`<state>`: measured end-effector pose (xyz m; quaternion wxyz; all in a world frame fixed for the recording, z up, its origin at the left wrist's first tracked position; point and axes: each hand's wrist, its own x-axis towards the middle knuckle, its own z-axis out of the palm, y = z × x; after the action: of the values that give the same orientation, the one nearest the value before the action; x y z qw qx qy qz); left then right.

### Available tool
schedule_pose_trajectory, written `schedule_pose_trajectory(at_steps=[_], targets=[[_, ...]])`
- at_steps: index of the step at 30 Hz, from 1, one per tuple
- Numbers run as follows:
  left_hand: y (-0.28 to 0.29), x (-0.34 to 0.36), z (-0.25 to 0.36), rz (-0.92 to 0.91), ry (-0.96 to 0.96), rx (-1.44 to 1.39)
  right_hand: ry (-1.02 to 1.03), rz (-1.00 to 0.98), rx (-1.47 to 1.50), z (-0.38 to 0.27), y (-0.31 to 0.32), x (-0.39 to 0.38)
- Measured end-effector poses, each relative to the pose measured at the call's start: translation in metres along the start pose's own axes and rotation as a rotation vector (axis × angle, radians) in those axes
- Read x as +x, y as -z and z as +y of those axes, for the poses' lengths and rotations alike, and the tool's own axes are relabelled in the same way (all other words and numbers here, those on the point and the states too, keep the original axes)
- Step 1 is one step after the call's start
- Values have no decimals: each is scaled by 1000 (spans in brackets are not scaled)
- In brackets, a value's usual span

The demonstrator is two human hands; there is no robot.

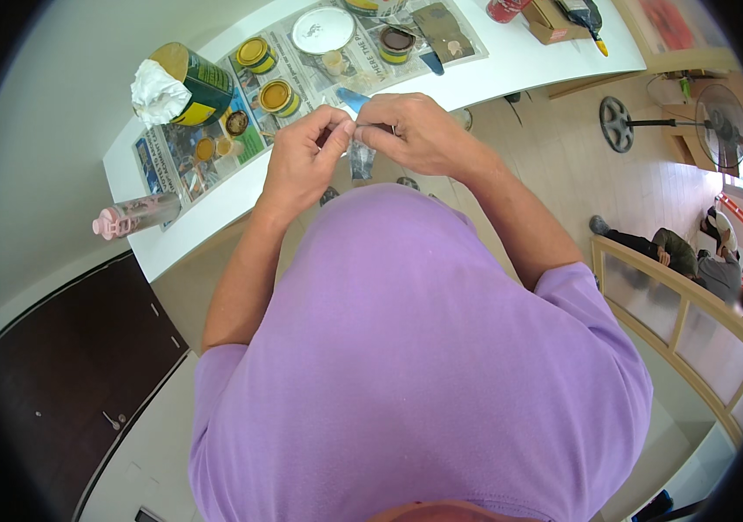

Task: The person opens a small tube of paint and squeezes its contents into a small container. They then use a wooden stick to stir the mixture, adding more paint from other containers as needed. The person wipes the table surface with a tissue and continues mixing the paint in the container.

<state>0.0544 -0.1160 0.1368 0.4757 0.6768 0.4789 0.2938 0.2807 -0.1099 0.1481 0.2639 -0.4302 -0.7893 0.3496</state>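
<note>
My left hand [306,157] and my right hand [415,135] meet at the table's front edge, fingertips pinched on a crumpled translucent plastic piece [361,163] that hangs below them. A blue flat object [349,97] shows just beyond my fingers; I cannot tell if I touch it. Newspaper [371,70] beyond holds open yellowish tins [277,97], a dark-filled tin [396,45], a white lid [322,29] and a stained board [443,31].
The white table [141,252] also carries a large green can [206,87], a pink-capped bottle [136,213] and a cardboard box [552,26]. A standing fan [719,126], wood-framed partition [685,313] and people [676,257] are at right; a dark door [58,374] is lower left.
</note>
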Motion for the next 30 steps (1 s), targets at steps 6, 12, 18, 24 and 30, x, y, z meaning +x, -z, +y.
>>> schedule_pose_trajectory(at_steps=[6, 12, 18, 24, 30], targets=[[-8, 2, -7, -40, 117, -276, 130, 116, -18, 3, -5, -13], [-15, -2, 1, 22, 242, -294, 176, 152, -33, 14, -4, -13], [-20, -6, -2, 45, 156, -114, -37, 77, 93, 16, 6, -15], [-23, -6, 2, 94, 138, -87, -114, 16, 181, 28, -1, -14], [-29, 1, -4, 150, 231, -225, 145, 179, 40, 20, -8, -15]])
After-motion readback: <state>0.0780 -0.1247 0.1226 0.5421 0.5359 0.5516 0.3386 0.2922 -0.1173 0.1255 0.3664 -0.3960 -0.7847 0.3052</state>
